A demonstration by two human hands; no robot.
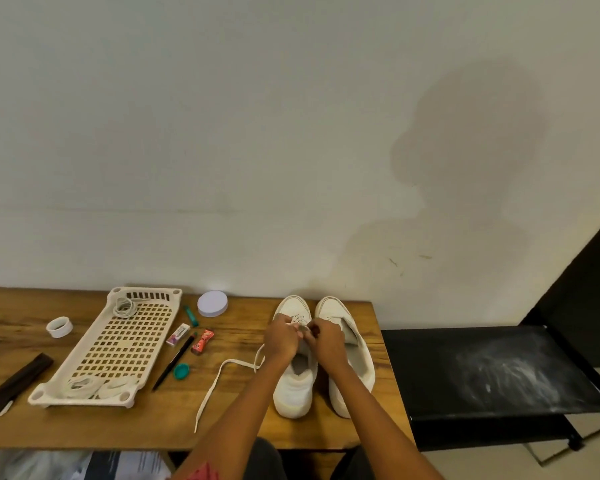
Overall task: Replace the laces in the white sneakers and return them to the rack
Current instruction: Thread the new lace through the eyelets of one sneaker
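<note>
Both bare forearms are reaching forward from the near edge, converging. The left hand (282, 337) and right hand (327, 341) are sitting almost touching, knuckles up, fingers curling inward and pinching a thin white shoelace (300, 326).

The tray (118, 344) lay on the bench (32, 427), and all else sat around it. A coiled lace (124, 307) lay in its far end, bundled laces (94, 388) in its near end. Left of the tray stood a tape roll (59, 326). Right of the tray lay a pen (174, 362) and a cap (181, 371); farther right stood two sneakers (297, 386) side by side, both hands over the left one. Beyond the bench's right end, farthest from the tray, stood a rack (492, 372).
</note>
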